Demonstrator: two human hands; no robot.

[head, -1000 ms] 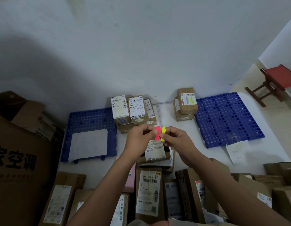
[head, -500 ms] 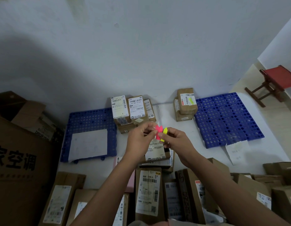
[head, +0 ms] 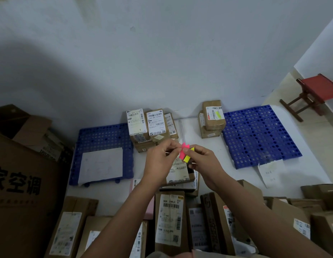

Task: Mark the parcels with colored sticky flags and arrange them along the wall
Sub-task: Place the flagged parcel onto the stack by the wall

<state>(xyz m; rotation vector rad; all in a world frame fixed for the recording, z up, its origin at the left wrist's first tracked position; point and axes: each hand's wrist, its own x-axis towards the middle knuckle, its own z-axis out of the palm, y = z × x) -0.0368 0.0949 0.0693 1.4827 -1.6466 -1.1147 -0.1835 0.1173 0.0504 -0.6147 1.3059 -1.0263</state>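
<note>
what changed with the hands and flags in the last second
The left hand has peeled a pink flag partly away from the flag pad, which the right hand still pinches. Both hands stayed in place above the parcels; the stacks by the wall did not move.

Pink flag (head: 182,152) now tilted, peeled further from the yellow pad (head: 187,157)

The big brown cardboard carton printed with black characters (head: 22,183) runs off the left edge. Both forearms hide much of the small brown labelled parcel (head: 178,174) beneath them, and the print on its label is too small to read. The red-seated wooden stool (head: 318,90) (perhaps a low bench) is cropped at right.
</note>
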